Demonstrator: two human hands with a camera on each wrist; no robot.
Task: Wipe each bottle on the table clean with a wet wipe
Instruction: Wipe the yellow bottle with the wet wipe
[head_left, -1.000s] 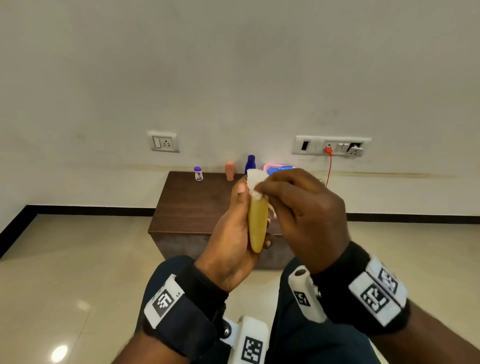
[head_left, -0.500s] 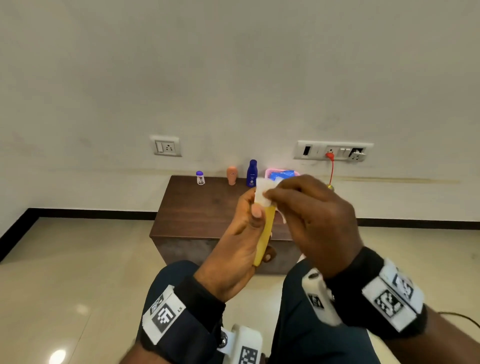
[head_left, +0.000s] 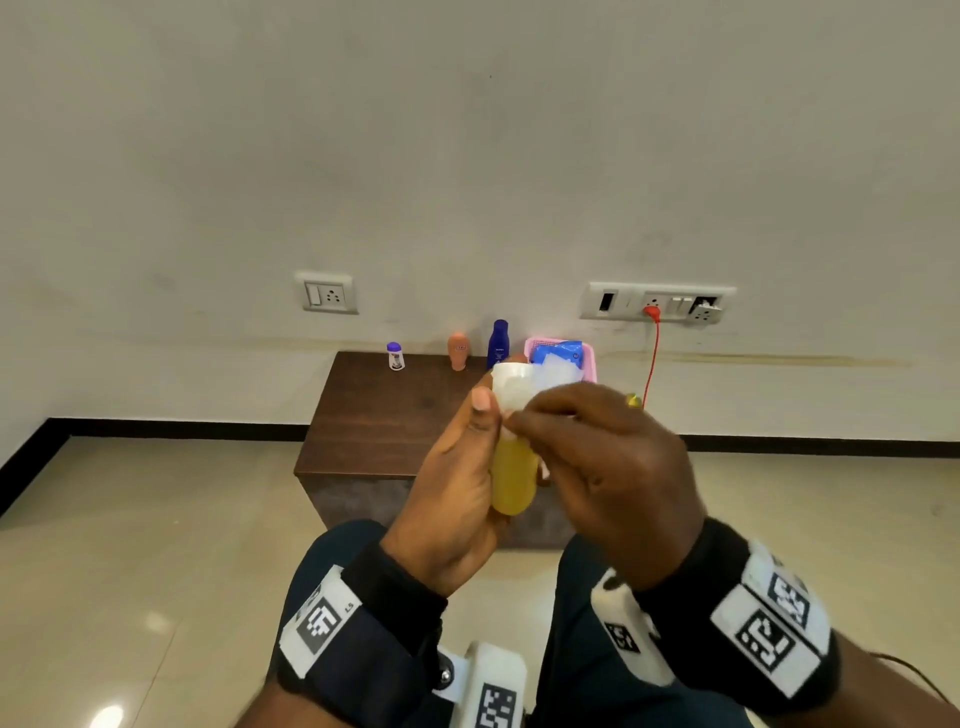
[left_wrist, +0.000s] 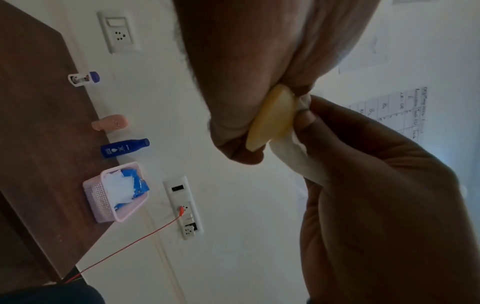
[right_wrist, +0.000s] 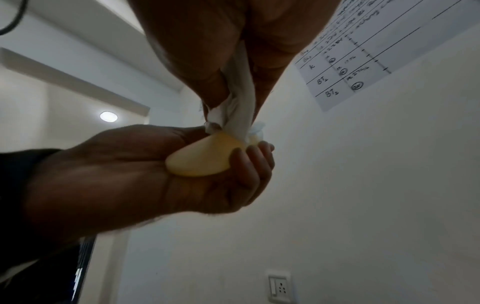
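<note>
My left hand (head_left: 457, 483) grips a yellow bottle (head_left: 511, 475) upright above my lap, its white cap (head_left: 511, 387) on top. My right hand (head_left: 597, 457) pinches a white wet wipe (right_wrist: 240, 107) against the bottle's upper part. From the left wrist view the bottle (left_wrist: 272, 118) shows edge-on between my fingers, with the wipe (left_wrist: 293, 156) hanging beside it. From the right wrist view the bottle (right_wrist: 200, 157) lies in my left palm. On the brown table (head_left: 379, 415) stand a small purple-capped bottle (head_left: 395, 356), a peach bottle (head_left: 457, 351) and a dark blue bottle (head_left: 498, 343).
A pink basket (head_left: 589, 358) with a blue wipe pack and loose wipes sits at the table's back right. Wall sockets (head_left: 657, 301) carry a red cable (head_left: 652, 358) hanging down beside the table. Glossy floor tiles surround the table, and my knees are just below my hands.
Both hands rose slightly with the bottle. The bottle turned in my left hand so its broad face and white cap show, and the wipe shifted around the top.
</note>
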